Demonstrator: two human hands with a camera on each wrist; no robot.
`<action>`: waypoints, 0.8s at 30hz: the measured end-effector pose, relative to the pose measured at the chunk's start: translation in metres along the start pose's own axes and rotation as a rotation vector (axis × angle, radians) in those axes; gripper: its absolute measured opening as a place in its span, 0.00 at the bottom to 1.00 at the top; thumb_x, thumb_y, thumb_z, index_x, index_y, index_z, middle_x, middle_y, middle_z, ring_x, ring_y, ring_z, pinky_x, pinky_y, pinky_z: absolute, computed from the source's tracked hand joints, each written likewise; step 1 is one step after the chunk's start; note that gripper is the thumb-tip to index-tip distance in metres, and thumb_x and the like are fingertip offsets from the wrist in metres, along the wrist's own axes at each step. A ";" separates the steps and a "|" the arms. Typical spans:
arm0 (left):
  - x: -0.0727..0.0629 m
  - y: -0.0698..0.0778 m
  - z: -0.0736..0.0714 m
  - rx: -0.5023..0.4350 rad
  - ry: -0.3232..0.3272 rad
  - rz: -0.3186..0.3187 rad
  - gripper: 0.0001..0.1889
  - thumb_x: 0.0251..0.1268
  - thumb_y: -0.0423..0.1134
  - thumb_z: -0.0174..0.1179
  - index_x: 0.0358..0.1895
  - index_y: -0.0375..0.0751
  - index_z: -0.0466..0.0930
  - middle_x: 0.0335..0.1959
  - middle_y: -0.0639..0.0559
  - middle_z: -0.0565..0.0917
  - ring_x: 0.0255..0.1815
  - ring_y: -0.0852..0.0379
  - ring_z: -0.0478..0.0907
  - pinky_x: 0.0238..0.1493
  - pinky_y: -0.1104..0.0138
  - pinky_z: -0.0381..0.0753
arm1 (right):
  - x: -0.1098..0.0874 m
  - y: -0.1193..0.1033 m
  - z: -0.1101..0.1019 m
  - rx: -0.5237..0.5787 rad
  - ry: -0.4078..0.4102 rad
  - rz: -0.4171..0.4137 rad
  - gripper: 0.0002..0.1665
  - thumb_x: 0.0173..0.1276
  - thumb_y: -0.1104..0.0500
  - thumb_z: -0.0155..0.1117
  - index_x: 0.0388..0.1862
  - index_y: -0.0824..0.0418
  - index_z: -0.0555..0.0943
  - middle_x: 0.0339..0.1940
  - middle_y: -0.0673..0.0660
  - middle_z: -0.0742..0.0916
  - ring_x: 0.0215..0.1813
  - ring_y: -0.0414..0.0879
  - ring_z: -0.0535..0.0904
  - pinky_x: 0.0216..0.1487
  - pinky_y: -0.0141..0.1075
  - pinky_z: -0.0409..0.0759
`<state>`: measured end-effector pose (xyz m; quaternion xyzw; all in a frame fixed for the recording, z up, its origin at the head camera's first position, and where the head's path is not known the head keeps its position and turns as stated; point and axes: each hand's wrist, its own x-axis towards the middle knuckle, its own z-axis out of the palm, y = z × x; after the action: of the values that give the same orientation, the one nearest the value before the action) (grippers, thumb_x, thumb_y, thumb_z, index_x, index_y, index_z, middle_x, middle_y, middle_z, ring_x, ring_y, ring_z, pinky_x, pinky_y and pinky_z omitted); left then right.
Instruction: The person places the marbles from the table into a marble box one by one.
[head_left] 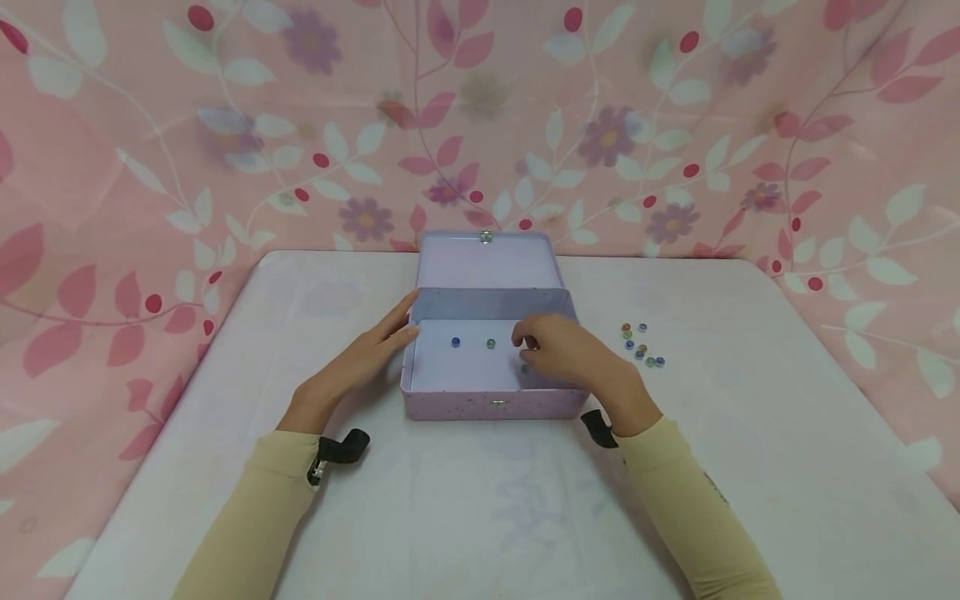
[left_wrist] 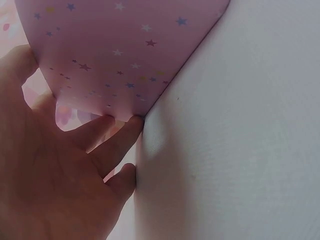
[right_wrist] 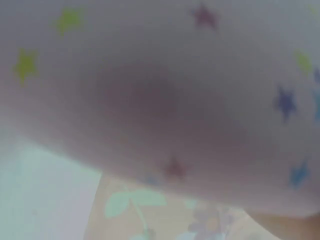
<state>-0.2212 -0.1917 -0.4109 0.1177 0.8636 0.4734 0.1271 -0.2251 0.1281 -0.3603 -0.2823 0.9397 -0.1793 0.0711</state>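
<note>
Fingers [head_left: 401, 321] of the left hand [head_left: 360, 358] lie straight and together, their tips pressed flat against the left outer wall of the pink tin box [head_left: 491, 406]; the left wrist view shows those fingers [left_wrist: 112, 142] touching the star-printed wall where it meets the desk [left_wrist: 240, 150], the thumb spread apart from them. Over the box's right half, the right hand [head_left: 570, 354] hangs inside the open tray with its fingers [head_left: 525, 337] curled downward and bunched at the tips; whether they pinch anything I cannot tell, since the hand covers what lies under it. The right wrist view is a blur of star-printed wall, nothing more.

The box sits near the middle of the desk, closer to the far edge, its lid [head_left: 487, 260] thrown back toward the far edge. On the tray floor lie a blue bead [head_left: 455, 342] and a green bead [head_left: 491, 343], apart from each other, and a dark one [head_left: 524, 368] just beside the right hand. More loose beads [head_left: 642, 345] lie in a small cluster on the desk to the right of the box, well clear of the right edge.

No brand, label or readable writing shows on the box.
</note>
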 end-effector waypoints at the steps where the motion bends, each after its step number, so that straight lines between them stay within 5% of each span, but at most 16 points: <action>1: 0.000 0.000 0.000 0.001 0.000 0.000 0.32 0.75 0.65 0.44 0.75 0.87 0.38 0.82 0.58 0.50 0.83 0.50 0.47 0.78 0.38 0.44 | 0.000 0.001 -0.002 0.000 0.018 -0.012 0.12 0.68 0.63 0.61 0.48 0.61 0.85 0.33 0.52 0.83 0.37 0.46 0.76 0.42 0.39 0.77; 9: 0.000 0.000 0.000 0.004 -0.004 0.003 0.32 0.75 0.65 0.43 0.76 0.85 0.37 0.82 0.55 0.49 0.83 0.50 0.47 0.78 0.38 0.44 | -0.002 0.008 -0.014 0.005 0.125 -0.057 0.10 0.67 0.64 0.64 0.46 0.63 0.85 0.38 0.54 0.87 0.41 0.47 0.80 0.46 0.42 0.81; 24: 0.000 0.000 0.000 0.001 -0.003 0.009 0.34 0.73 0.68 0.43 0.76 0.84 0.38 0.82 0.55 0.49 0.83 0.50 0.46 0.78 0.38 0.44 | -0.017 0.038 -0.046 0.118 0.231 0.030 0.11 0.66 0.66 0.60 0.46 0.63 0.85 0.40 0.58 0.86 0.44 0.51 0.79 0.48 0.44 0.78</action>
<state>-0.2214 -0.1913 -0.4107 0.1222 0.8632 0.4734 0.1262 -0.2412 0.1810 -0.3319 -0.2407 0.9337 -0.2645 -0.0187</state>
